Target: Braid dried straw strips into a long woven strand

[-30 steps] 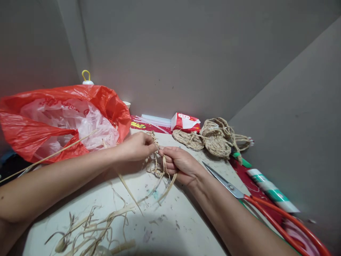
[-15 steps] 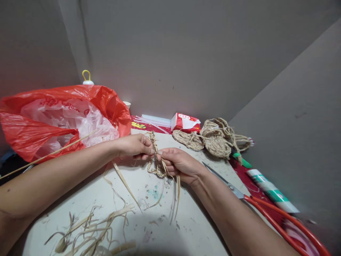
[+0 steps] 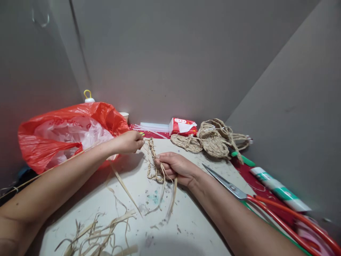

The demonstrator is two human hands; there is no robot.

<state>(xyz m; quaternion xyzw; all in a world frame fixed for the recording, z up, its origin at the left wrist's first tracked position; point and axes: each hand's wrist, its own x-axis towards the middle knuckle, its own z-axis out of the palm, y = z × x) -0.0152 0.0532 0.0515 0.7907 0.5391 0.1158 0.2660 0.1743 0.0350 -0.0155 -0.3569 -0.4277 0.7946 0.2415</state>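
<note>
A braided straw cord [image 3: 152, 153] hangs in a narrow loop over the pale tabletop [image 3: 157, 234]. My right hand [image 3: 177, 167] is closed, pinching the cord's right side between thumb and forefinger. Loose flat straw ends [image 3: 174, 197] trail down from under its fingers. Left of the loop, my left hand [image 3: 130, 142] is raised and closed. A thin straw strand seems to run from its fingertips toward the cord; the grip itself is partly hidden. Beneath my left forearm one long dry straw strip [image 3: 125, 190] lies on the table.
Straw scraps [image 3: 98, 234] lie at the front left. A red plastic bag [image 3: 106, 117] stands behind my left arm. At the back are a tissue pack [image 3: 174, 125] and woven straw soles [image 3: 213, 140]. Large red-handled scissors [image 3: 237, 192] lie beside my right forearm, near a green-white roll [image 3: 279, 190].
My left hand has moved away from the right hand, left and slightly up, drawing a thin strand. My right hand still pinches the cord. The camera view has shifted slightly.
</note>
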